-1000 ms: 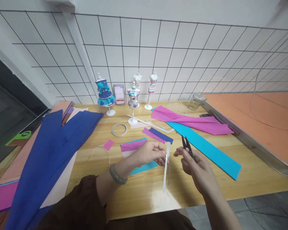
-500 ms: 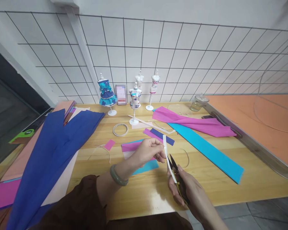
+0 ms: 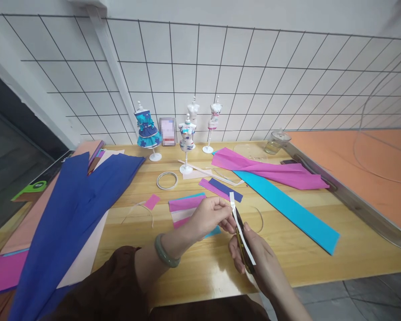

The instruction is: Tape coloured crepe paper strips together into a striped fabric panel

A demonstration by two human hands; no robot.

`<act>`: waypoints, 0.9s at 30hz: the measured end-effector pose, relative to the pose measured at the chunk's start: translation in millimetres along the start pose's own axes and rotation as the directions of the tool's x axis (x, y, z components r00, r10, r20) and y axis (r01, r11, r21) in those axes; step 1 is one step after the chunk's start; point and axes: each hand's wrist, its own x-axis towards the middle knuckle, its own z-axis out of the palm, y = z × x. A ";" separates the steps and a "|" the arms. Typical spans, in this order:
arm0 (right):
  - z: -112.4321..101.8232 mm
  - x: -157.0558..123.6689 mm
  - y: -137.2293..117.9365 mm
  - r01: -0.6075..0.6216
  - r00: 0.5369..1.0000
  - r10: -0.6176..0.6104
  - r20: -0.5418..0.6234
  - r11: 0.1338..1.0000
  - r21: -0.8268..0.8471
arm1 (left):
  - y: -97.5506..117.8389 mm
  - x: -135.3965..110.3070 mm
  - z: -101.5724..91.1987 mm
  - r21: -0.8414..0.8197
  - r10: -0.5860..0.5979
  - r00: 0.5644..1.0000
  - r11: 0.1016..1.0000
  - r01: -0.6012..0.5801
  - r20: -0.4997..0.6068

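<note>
Between the fingertips of my left hand (image 3: 211, 215) is a narrow white strip (image 3: 243, 236), which slants down across the other hand. My right hand (image 3: 259, 256) is wrapped round a pair of scissors (image 3: 241, 245) with dark blades and yellowish handles. The blades (image 3: 239, 218) lie along the strip, close to my left fingertips, and look nearly closed. Partly under my left forearm, pink, white and blue paper pieces (image 3: 186, 204) lie on the wooden table (image 3: 200, 281). Just beyond my hands rest a dark blue strip (image 3: 225, 189) and a magenta strip (image 3: 214, 188).
Small white mannequins (image 3: 187, 136) and one in a blue dress (image 3: 147, 129) stand at the back. A tape roll (image 3: 167, 180) lies left of centre. Blue crepe paper (image 3: 76, 214) covers the left side; magenta paper (image 3: 270, 168) and turquoise paper (image 3: 290, 211) lie right, near a glass jar (image 3: 278, 141).
The scissor blades, apart before, have come together beside the strip. Both hands have shifted slightly, and the white strip's lower end now reaches farther over my right hand.
</note>
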 end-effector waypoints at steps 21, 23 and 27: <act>0.9 9.3 4.9 0.050 0.992 -0.052 -0.118 0.999 -0.020 | -9.5 0.1 3.4 0.055 0.045 0.999 0.998 -0.044 -0.016; 0.9 10.6 6.3 0.056 0.991 -0.057 -0.120 0.998 -0.012 | -9.6 -0.2 4.5 0.041 0.053 0.998 0.998 -0.051 -0.027; 1.6 11.2 5.5 0.071 0.988 -0.075 -0.135 0.997 -0.035 | -9.0 -0.8 6.4 0.013 0.056 0.998 0.998 -0.056 -0.039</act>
